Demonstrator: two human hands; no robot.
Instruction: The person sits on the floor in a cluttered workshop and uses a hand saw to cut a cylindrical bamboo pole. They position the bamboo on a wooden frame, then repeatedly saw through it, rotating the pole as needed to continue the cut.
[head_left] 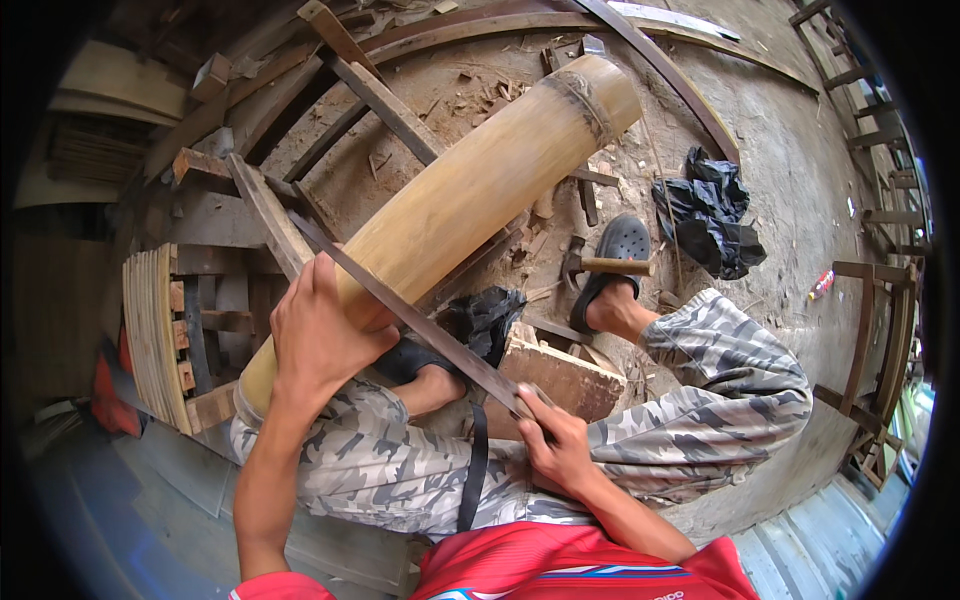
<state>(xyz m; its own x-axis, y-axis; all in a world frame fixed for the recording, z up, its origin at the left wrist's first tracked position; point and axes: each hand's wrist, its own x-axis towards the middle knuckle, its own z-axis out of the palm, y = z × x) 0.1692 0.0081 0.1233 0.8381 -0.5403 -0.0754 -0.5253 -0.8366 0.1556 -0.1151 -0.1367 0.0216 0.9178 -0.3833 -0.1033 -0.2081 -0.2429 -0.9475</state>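
Observation:
A thick tan bamboo pole (480, 165) slants from my left thigh up to the right, a raised node ring near its far end. My left hand (325, 325) grips the pole's near part, fingers curled over the top and thumb on the right side. Across the pole, just beyond those fingers, lies a long, dark, flat blade (420, 322). Its near end is closed in my right hand (555, 445), above my lap. Whether the blade's edge is toothed cannot be made out.
A hammer (610, 266) lies by my right shoe (624, 240). Black plastic (710, 215) is crumpled beyond it. Wooden frames (385, 110) stand at the far left, with stacked slats (150, 330) nearer. A worn wooden block (560, 375) sits between my legs; wood scraps litter the floor.

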